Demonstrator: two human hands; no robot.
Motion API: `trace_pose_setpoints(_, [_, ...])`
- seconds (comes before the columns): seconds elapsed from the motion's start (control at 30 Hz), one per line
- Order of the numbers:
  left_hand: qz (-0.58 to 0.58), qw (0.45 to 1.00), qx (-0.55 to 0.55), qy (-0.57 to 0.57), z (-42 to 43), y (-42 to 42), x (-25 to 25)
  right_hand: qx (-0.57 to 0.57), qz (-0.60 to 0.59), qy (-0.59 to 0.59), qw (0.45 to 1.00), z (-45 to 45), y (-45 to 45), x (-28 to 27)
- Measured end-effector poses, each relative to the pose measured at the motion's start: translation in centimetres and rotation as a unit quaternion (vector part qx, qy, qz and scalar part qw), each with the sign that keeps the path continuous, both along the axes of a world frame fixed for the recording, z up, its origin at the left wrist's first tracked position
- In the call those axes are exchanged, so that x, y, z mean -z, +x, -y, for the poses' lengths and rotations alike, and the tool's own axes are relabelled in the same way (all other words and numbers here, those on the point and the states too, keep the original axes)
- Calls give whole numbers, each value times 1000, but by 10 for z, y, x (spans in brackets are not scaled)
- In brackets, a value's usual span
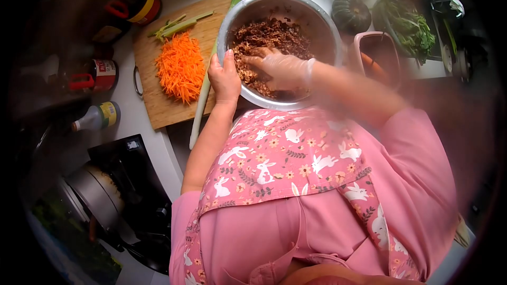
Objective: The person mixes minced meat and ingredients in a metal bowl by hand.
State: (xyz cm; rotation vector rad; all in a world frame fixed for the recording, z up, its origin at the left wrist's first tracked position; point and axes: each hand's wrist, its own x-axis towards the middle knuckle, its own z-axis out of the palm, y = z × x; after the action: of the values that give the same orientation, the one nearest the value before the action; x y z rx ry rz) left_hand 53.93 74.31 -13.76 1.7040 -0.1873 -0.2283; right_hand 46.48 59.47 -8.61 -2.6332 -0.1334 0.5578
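Note:
A large metal bowl (332, 37) holds a crumbly brown mixture that looks like seasoned minced meat (274, 32). My left hand (226, 80) grips the bowl's left side, its thumb up against the rim. Inside the bowl, my right hand (282, 68) wears a thin clear plastic glove. Its fingers reach leftward, apart, into the mince, and their tips are partly buried. Left of the bowl, a heap of shredded carrot (180, 67) lies on a wooden cutting board (153, 111). A long pale green onion stalk (198, 110) passes beside my left hand, and cut green stalks (185, 24) lie above the carrot.
Bottles (100, 116) and jars stand along the counter's left side. A pan (95, 195) sits on the black stove at lower left. Right of the bowl are a dark green pumpkin (350, 13), a pink container (364, 37) and leafy greens (414, 34).

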Motion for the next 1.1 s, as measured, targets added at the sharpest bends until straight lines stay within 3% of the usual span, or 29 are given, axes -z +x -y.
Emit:
trace_pose_setpoints(0.1, [-5,1000,-3,17,1,-1,-5,23,-43,32,998,-4,7,4])
trace_pose_setpoints(0.3, [-19,1000,5,20,-2,0,-5,79,-104,-48,990,14,18,-9])
trace_pose_setpoints(0.33, [-19,1000,0,21,-1,1,-4,1,-32,-101,994,24,16,4])
trace_pose_setpoints(0.4, [-19,1000,0,5,-1,0,-1,-24,23,-140,990,21,10,-11])
trace_pose_setpoints(0.47, [-19,1000,0,7,0,1,2,-37,74,12,997,11,7,1])
trace_pose_setpoints(0.5, [-17,1000,0,9,0,1,3,-80,37,-13,996,-2,6,-5])
trace_pose_setpoints(0.53, [-17,1000,1,9,0,1,4,-82,116,-70,987,-13,2,25])
trace_pose_setpoints(0.67, [-21,1000,3,12,-1,1,0,-82,-23,-86,993,-9,24,6])
trace_pose_setpoints(0.8, [-1,1000,4,9,-1,2,0,-84,-47,-164,982,8,35,-2])
trace_pose_setpoints(0.87, [3,1000,-5,11,0,2,1,-94,276,-169,941,28,36,13])
trace_pose_setpoints(0.93, [5,1000,-2,15,-1,0,2,-152,245,-145,947,41,48,18])
trace_pose_setpoints(1.0, [-11,999,7,31,-2,2,-2,-138,245,-134,950,37,53,24])
trace_pose_setpoints(1.1, [30,999,-9,25,1,1,1,-17,57,-76,995,23,57,27])
